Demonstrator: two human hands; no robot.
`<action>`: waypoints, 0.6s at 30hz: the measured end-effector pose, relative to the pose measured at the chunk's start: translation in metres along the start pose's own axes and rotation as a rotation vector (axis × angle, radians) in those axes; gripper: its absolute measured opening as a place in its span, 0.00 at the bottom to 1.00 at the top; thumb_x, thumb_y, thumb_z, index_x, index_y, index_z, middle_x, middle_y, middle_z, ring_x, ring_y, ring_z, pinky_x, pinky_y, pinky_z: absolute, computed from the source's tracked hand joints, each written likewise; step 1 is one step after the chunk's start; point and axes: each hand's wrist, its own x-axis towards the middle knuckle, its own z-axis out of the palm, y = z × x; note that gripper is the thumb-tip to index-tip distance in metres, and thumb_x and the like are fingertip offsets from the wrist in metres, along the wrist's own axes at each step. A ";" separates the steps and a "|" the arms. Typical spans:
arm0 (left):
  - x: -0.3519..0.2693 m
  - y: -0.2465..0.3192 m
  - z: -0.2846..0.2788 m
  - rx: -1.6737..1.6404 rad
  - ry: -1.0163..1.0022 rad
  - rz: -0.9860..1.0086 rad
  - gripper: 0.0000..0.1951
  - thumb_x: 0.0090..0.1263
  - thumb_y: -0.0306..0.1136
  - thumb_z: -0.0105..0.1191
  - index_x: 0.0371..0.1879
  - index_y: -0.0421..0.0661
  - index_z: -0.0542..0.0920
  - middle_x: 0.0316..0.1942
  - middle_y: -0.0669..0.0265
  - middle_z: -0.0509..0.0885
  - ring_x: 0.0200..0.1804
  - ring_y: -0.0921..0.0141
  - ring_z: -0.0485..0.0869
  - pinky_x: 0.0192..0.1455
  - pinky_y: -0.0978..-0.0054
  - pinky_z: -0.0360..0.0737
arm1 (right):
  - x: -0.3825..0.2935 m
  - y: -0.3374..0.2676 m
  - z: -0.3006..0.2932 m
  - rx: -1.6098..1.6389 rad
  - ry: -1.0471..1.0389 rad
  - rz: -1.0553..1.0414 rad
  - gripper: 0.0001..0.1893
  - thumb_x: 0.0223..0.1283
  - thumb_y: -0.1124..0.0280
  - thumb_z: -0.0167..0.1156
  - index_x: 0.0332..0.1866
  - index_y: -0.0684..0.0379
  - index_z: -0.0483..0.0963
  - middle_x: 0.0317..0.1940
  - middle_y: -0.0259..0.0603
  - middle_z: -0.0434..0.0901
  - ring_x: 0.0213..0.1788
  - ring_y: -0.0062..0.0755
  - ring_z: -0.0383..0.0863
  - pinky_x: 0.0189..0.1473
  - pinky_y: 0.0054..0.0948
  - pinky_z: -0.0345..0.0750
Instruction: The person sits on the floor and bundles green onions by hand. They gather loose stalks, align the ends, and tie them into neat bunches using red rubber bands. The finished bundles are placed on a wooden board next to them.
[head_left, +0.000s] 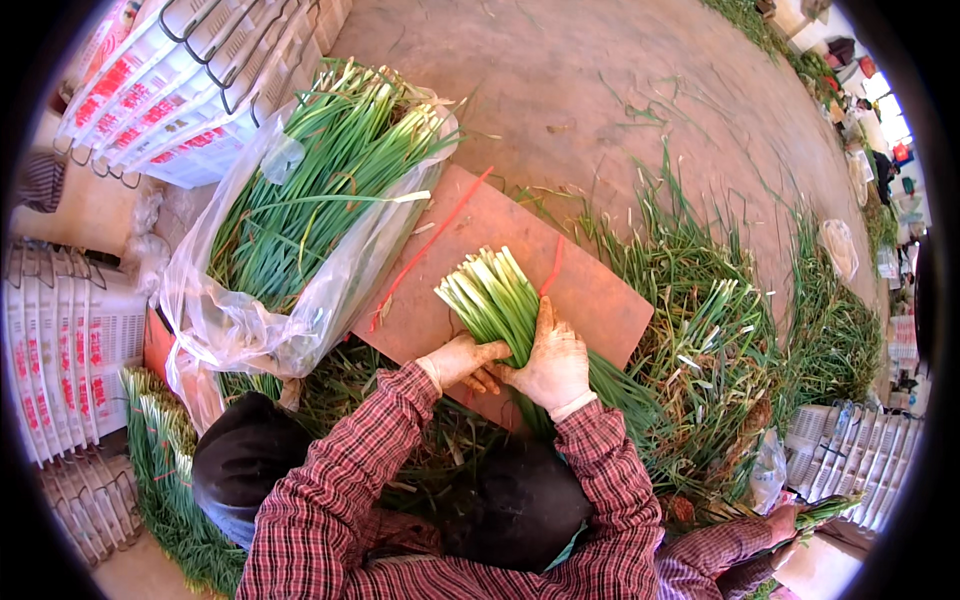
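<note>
I hold a bunch of green leafy stalks (491, 292), which look like garlic chives, over a reddish-brown board (600, 300). Their pale cut ends point away from me, and the leaves trail off the board's near right side. My right hand (553, 364), in a stained whitish glove, wraps the bunch from the right. From the left, my left hand (466, 361) closes around it with the thumb on the stalks; some fingers are partly hidden. One red tie strip (556, 264) sticks out beside the bunch. Another red strip (431, 244) lies across the board's left part.
An open clear plastic bag (330, 330) full of loose chives (315, 195) lies left of the board. White crates (187, 97) are stacked behind it. Tied bunches (157, 435) lie at lower left. Leaf waste (697, 337) heaps at right. Another person's hand (784, 521) holds stalks at lower right.
</note>
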 end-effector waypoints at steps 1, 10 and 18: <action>-0.004 0.003 0.000 0.052 0.015 -0.004 0.26 0.71 0.51 0.55 0.58 0.42 0.77 0.40 0.55 0.86 0.30 0.66 0.86 0.33 0.71 0.85 | 0.002 -0.001 -0.001 0.045 -0.029 0.022 0.65 0.34 0.41 0.77 0.73 0.73 0.53 0.59 0.61 0.73 0.61 0.52 0.75 0.61 0.44 0.73; -0.056 -0.071 0.017 0.445 0.941 0.401 0.18 0.62 0.43 0.67 0.40 0.41 0.82 0.30 0.64 0.87 0.34 0.70 0.88 0.38 0.74 0.83 | 0.009 0.007 -0.004 0.007 0.000 -0.008 0.56 0.41 0.49 0.74 0.74 0.66 0.55 0.62 0.58 0.71 0.65 0.52 0.72 0.64 0.46 0.72; -0.043 -0.076 0.027 1.175 0.862 0.509 0.15 0.56 0.40 0.68 0.39 0.48 0.82 0.34 0.63 0.83 0.34 0.62 0.85 0.37 0.67 0.82 | 0.004 0.005 -0.003 0.017 0.051 -0.013 0.57 0.39 0.49 0.76 0.74 0.66 0.55 0.61 0.59 0.72 0.64 0.53 0.73 0.64 0.45 0.72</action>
